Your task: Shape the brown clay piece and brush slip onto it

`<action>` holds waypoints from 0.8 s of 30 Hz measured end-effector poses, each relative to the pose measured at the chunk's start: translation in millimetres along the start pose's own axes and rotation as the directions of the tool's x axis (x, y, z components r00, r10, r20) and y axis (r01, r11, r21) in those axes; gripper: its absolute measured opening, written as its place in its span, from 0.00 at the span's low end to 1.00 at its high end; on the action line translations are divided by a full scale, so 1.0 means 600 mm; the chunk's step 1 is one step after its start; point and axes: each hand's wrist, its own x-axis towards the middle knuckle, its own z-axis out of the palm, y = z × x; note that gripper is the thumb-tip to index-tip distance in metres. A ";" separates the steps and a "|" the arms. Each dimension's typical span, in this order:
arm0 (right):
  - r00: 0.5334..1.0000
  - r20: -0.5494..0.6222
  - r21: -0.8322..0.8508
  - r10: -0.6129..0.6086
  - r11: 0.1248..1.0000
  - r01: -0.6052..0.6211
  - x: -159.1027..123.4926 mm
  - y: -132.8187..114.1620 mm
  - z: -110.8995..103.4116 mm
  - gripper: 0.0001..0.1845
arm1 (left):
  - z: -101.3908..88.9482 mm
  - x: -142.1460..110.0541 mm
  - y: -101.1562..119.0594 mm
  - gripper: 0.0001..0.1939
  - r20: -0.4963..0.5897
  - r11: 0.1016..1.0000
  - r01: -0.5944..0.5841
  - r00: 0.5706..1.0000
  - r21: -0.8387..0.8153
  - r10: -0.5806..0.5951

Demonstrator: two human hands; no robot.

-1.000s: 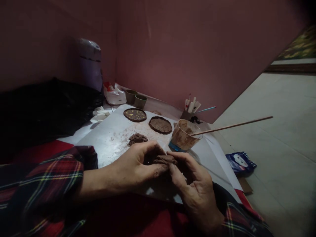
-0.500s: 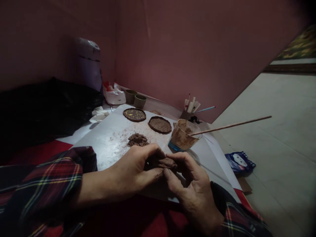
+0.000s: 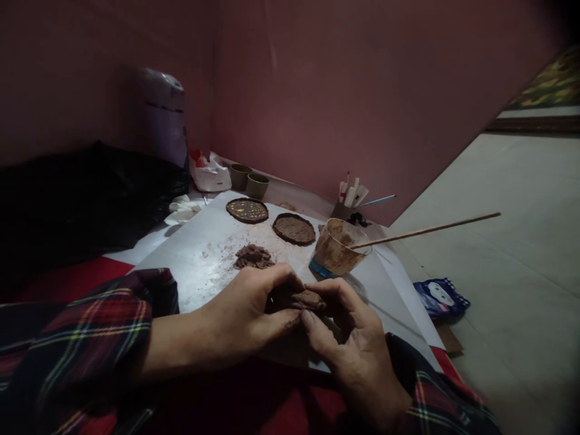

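Note:
A lump of brown clay [image 3: 308,299] is held between my two hands above the near part of the white sheet [image 3: 199,275]. My left hand [image 3: 247,314] wraps round its left side, thumb along the near face. The fingers and thumb of my right hand [image 3: 348,332] pinch its right end. Just beyond my left hand lies a crumbly heap of the same brown clay [image 3: 254,257]. Behind it are a flat clay disc with a raised rim [image 3: 293,229] and another rimmed disc dotted with yellow [image 3: 247,210].
A smeared clear cup [image 3: 339,251] with a long stick [image 3: 430,229] stands at the right. Two small pots [image 3: 257,186], a white bag [image 3: 211,176] and a holder with white sticks [image 3: 351,199] line the wall. A blue packet [image 3: 441,298] lies on the floor.
Both hands keep nearly the same place and grip. The clay's right end looks slightly more smoothed; everything else stays put.

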 end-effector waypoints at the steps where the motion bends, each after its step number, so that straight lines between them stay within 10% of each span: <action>1: 1.000 -0.009 -0.004 0.002 1.000 -0.002 0.001 0.001 0.000 0.06 | 0.000 -0.001 0.000 0.09 0.001 1.000 0.001 1.000 -0.002 -0.001; 24: 0.998 0.069 0.112 -0.010 0.994 0.002 -0.005 0.013 -0.008 0.12 | 0.008 0.001 0.005 0.09 0.042 0.871 0.214 0.975 -0.443 -0.219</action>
